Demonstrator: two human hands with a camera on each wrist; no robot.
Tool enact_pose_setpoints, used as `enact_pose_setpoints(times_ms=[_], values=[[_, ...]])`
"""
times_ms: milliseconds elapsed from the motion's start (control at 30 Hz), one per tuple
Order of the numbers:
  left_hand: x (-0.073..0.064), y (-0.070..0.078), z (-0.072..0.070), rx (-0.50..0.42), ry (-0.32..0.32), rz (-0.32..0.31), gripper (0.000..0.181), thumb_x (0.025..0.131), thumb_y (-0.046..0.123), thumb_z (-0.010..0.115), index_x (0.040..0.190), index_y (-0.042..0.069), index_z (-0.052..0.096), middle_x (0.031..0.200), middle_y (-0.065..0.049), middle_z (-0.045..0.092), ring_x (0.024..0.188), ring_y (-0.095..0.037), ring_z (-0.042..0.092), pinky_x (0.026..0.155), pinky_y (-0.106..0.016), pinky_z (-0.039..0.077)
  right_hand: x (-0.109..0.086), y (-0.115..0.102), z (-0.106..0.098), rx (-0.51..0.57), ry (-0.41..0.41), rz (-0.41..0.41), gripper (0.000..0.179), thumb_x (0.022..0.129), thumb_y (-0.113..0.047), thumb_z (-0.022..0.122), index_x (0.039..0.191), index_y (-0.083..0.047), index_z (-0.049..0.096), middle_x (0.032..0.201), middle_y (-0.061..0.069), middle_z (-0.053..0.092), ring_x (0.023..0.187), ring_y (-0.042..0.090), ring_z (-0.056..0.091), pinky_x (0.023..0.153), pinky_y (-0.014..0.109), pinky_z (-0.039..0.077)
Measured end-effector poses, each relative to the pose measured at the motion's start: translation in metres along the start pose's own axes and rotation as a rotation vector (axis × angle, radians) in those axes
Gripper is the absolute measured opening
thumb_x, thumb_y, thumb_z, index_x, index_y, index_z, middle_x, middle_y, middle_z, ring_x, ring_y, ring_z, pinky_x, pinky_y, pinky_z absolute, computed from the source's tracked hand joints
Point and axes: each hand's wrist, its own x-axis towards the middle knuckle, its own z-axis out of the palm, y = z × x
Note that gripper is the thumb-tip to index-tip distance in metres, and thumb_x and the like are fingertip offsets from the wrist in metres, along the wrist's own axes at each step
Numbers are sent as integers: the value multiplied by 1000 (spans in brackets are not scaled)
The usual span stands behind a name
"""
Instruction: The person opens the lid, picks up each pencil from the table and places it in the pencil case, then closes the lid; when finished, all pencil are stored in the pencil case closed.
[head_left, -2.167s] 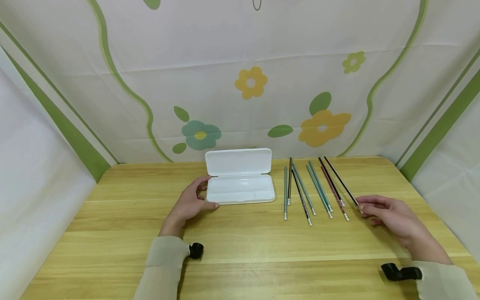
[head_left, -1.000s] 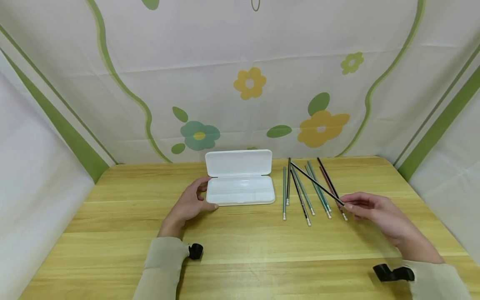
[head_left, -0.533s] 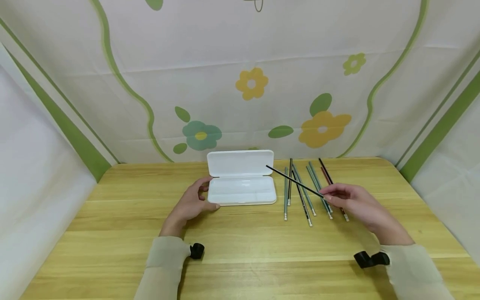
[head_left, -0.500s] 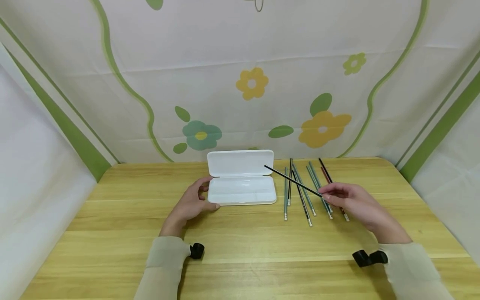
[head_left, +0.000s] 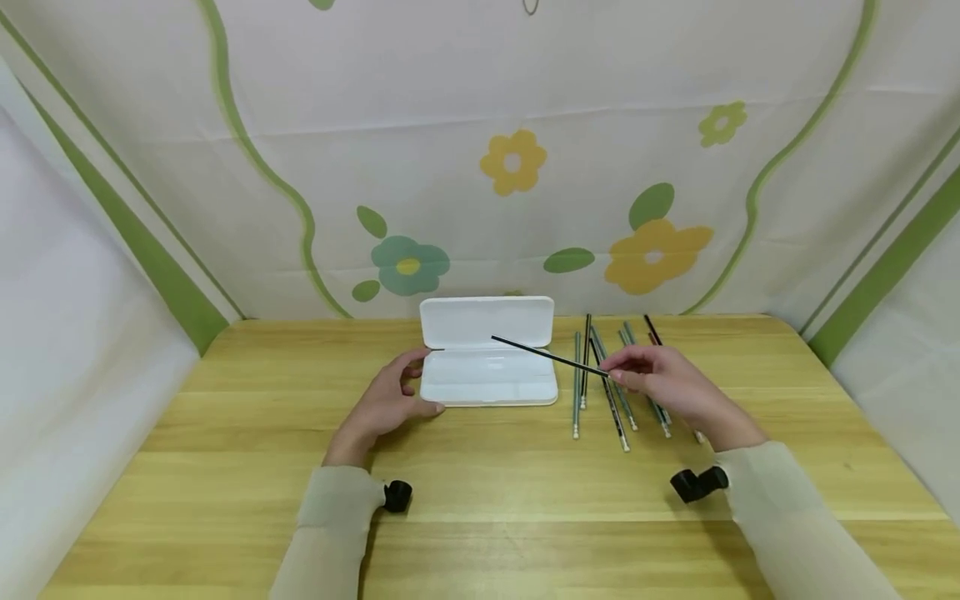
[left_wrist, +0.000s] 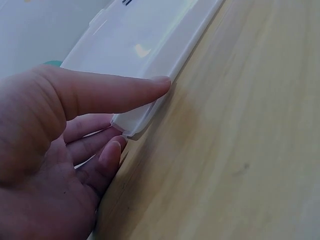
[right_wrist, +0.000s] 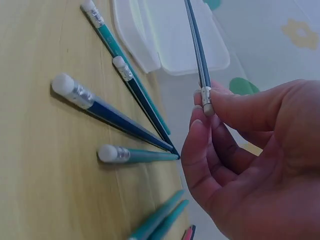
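Observation:
A white pencil case (head_left: 450,323) stands on the table with its lid raised and nothing visible inside. My left hand (head_left: 384,407) grips its left end; in the left wrist view the thumb (left_wrist: 125,94) lies along the front rim of the case (left_wrist: 135,55), other fingers beside the end. Between thumb and fingertips, my right hand (head_left: 667,387) pinches a black pencil (head_left: 543,353) near its eraser end. That pencil is held above the table, its far end over the case. The right wrist view shows its pale eraser (right_wrist: 208,109) by the fingertips.
Several green, black and red pencils lie right of the case, among them a green pencil (head_left: 577,400) and a black pencil (head_left: 615,417). Some are partly behind my right hand. A flowered cloth (head_left: 480,217) hangs behind the wooden table (head_left: 495,508).
My right hand has carried the black pencil leftward from the right side of the pencils, swinging its far end over the case. My left hand has stayed at the case.

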Motion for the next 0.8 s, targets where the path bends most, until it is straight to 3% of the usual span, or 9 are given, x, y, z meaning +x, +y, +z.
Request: enact_pose_setpoints(times_ms=[200,600,800], values=[[3,4,3,18,-1,23,90,84,11,89,162,9,44,150,-20,57,134,-37,49,105,-41,42,15,-9,10,-8,34,-15,25,110,-19,62,130,-8,73,130,16,69,110,28,62,89,34,54],[4,4,6,4,-5,11,89,82,9,89,161,11,46,151,-18,58,135,-36,49,107,-44,42,31,-15,37,-9,63,-52,22,109,-13,62,125,-6,75,126,17,70,104,25,61,85,33,52],[6,3,4,16,6,31,89,82,8,89,160,8,46,149,-20,58,134,-37,49,105,-43,42,41,-17,44,-111,89,-81,19,109,-12,62,120,-9,77,119,15,73,100,24,63,85,34,50]])
